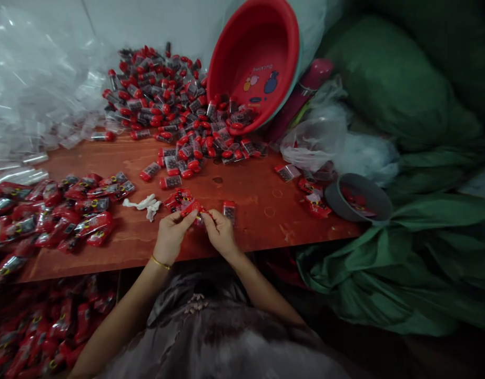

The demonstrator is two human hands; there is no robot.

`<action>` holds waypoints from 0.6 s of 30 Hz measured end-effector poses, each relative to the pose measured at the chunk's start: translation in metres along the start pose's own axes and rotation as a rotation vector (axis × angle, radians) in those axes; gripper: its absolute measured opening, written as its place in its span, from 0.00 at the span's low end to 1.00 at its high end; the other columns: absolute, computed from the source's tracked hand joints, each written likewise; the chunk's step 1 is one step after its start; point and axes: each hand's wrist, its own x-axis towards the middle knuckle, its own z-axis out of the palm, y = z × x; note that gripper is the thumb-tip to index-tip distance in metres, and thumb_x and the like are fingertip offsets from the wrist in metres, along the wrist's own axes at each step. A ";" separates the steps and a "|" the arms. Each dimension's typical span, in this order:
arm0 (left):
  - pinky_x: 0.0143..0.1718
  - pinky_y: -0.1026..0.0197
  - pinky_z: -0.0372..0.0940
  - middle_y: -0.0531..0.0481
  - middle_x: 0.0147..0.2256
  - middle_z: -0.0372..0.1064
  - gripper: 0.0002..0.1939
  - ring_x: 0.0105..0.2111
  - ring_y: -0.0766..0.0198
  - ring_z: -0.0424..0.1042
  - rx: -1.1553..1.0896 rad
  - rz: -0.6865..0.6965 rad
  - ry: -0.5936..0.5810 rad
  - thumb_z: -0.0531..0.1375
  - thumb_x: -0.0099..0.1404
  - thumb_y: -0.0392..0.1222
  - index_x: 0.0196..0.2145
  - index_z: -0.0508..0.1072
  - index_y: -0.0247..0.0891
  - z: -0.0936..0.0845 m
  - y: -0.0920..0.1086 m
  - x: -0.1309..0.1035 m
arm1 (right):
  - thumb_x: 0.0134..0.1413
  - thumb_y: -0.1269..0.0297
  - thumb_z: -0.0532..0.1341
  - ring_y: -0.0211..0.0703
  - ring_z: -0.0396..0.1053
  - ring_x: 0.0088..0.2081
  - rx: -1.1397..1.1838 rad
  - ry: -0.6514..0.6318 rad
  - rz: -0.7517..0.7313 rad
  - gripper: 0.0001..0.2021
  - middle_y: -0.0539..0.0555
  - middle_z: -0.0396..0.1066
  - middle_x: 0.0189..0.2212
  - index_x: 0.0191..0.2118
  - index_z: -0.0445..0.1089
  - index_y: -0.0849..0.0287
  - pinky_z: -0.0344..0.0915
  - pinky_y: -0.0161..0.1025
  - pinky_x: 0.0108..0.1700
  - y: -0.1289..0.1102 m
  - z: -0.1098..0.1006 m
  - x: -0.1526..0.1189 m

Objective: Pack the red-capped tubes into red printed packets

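Observation:
My left hand [172,237] and my right hand [221,231] meet near the front edge of the reddish table [242,184]. Between their pinched fingers is a small red wrapper [191,207], gripped from both sides. More red wrappers [177,199] lie just behind my left hand. One small clear container with a red cap [229,210] rests beside my right hand. A crumpled white scrap [148,204] sits to the left.
Capped containers [159,95] are heaped behind, spilling from a tilted red basin [262,58]. Filled red packets [53,210] lie left, clear tubes [37,100] behind them. A grey bowl [337,199], plastic bags [317,137] and green cloth [384,268] are at right.

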 end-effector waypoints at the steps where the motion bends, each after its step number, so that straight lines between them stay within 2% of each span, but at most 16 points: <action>1: 0.25 0.67 0.64 0.49 0.29 0.76 0.20 0.25 0.69 0.69 -0.016 -0.043 0.004 0.72 0.39 0.48 0.30 0.79 0.34 0.003 0.000 -0.001 | 0.61 0.57 0.49 0.36 0.61 0.24 -0.034 0.015 -0.015 0.16 0.47 0.63 0.21 0.25 0.61 0.57 0.57 0.32 0.29 0.000 -0.001 0.000; 4: 0.25 0.65 0.66 0.49 0.27 0.74 0.22 0.26 0.67 0.70 -0.078 -0.146 -0.006 0.73 0.36 0.49 0.27 0.77 0.33 0.011 0.000 -0.005 | 0.62 0.58 0.48 0.37 0.63 0.26 -0.154 0.023 -0.067 0.16 0.49 0.66 0.22 0.26 0.63 0.57 0.58 0.33 0.31 -0.001 -0.005 -0.001; 9: 0.25 0.66 0.66 0.53 0.23 0.71 0.21 0.22 0.70 0.69 -0.188 -0.172 0.025 0.74 0.33 0.47 0.24 0.74 0.33 0.015 0.004 -0.005 | 0.64 0.57 0.45 0.38 0.66 0.28 -0.278 0.024 -0.034 0.19 0.52 0.70 0.25 0.29 0.66 0.57 0.60 0.34 0.34 -0.001 -0.020 -0.004; 12: 0.25 0.65 0.67 0.54 0.20 0.69 0.20 0.22 0.68 0.70 -0.220 -0.225 0.003 0.73 0.37 0.47 0.22 0.71 0.34 0.008 0.007 -0.003 | 0.65 0.56 0.42 0.43 0.68 0.33 -0.462 0.103 0.081 0.21 0.57 0.72 0.31 0.36 0.68 0.60 0.60 0.37 0.36 0.009 -0.037 -0.005; 14: 0.25 0.64 0.66 0.53 0.22 0.70 0.19 0.23 0.67 0.70 -0.213 -0.223 0.016 0.73 0.38 0.46 0.22 0.70 0.34 0.004 0.007 -0.002 | 0.63 0.52 0.47 0.48 0.68 0.38 -0.698 0.137 0.208 0.20 0.61 0.72 0.35 0.41 0.68 0.62 0.60 0.40 0.38 0.015 -0.046 -0.004; 16: 0.25 0.65 0.66 0.52 0.25 0.72 0.19 0.23 0.68 0.70 -0.209 -0.209 0.036 0.73 0.38 0.46 0.25 0.72 0.34 0.003 0.006 -0.002 | 0.58 0.48 0.53 0.54 0.67 0.40 -0.901 0.110 0.305 0.22 0.66 0.71 0.38 0.42 0.69 0.64 0.59 0.43 0.38 0.018 -0.048 -0.004; 18: 0.24 0.65 0.65 0.52 0.25 0.73 0.20 0.22 0.69 0.70 -0.208 -0.208 0.044 0.73 0.38 0.47 0.27 0.73 0.34 0.003 0.004 -0.002 | 0.56 0.48 0.56 0.56 0.66 0.42 -0.982 0.052 0.327 0.22 0.67 0.70 0.39 0.41 0.69 0.64 0.58 0.44 0.39 0.019 -0.044 -0.004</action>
